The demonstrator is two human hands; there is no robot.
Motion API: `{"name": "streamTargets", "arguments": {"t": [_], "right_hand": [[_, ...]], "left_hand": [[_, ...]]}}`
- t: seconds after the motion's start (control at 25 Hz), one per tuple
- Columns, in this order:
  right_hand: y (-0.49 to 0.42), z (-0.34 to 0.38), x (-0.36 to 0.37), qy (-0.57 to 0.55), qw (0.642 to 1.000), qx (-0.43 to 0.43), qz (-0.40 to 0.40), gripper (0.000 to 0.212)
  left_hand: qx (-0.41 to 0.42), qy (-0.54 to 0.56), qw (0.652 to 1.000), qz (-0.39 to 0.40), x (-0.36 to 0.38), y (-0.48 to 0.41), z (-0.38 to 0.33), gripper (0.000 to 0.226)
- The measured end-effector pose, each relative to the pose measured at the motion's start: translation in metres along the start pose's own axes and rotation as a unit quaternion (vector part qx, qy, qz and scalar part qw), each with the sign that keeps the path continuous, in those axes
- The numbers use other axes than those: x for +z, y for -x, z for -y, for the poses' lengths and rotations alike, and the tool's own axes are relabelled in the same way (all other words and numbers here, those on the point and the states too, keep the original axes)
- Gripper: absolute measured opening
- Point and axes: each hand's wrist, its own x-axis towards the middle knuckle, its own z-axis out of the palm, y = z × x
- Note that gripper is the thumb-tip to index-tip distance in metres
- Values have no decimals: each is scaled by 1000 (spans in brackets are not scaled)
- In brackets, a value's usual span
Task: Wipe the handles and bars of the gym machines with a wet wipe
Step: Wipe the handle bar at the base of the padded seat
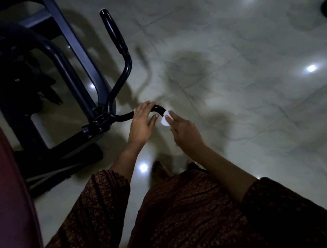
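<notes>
Both hands meet on the near handlebar (158,108) of a dark exercise machine (88,103) that stands on the pale tiled floor (232,57). Curled over the bar just inboard of its bend, the left hand (141,122) grips it, fingers on top and thumb underneath. At the bar's free end, the right hand (183,128) pinches a small white wet wipe (165,120) between thumb and fingers, pressing it against the black grip.

The step in hand looks like wiping this grip. To do it well, I judge the wipe should be wrapped right round the bar rather than dabbed on one side, then drawn along it while the left hand steadies the bar. The left hand will have to shift so the part beneath it is cleaned too. The far handlebar (112,30), rising toward the upper left of the floor, appears untouched by either hand and would come afterwards.

Much is hard to read here. The lighting is dim and the machine's body in the top left is nearly black, so its type is uncertain. How much of the grip the wipe covers is hidden by the right fingers. A reddish padded surface (2,179) is cut off at the left edge, and patterned brown clothing (188,221) fills the bottom.
</notes>
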Motion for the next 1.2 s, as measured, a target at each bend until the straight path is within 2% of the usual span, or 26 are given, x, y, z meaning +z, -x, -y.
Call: {"name": "streamTargets", "arguments": {"t": [0.16,0.24,0.36,0.64,0.88,1.0,1.2], "right_hand": [[41,-13,-12,-43,993,-94,-61,28],[30,-10,-28,-88,990,-86,-69,24],[-10,-3,-43,-108,989,-53,-88,29],[-99,3,-72,-153,977,-88,-117,25],[-167,-21,-90,-202,973,-106,-43,20],[-211,-38,-101,-213,963,-163,37,22],[-265,-45,-103,-184,941,-264,105,22]], "left_hand": [[-2,-10,1000,14,-5,3,-6,37],[-3,-9,1000,2,-9,1,-10,33],[-21,18,998,-56,-22,-7,-24,28],[-47,-2,988,-145,-57,-53,-52,28],[-126,-9,969,-214,-56,-95,-53,36],[-189,-3,950,-250,-46,-117,-60,38],[-292,13,918,-267,-28,-134,-65,42]]}}
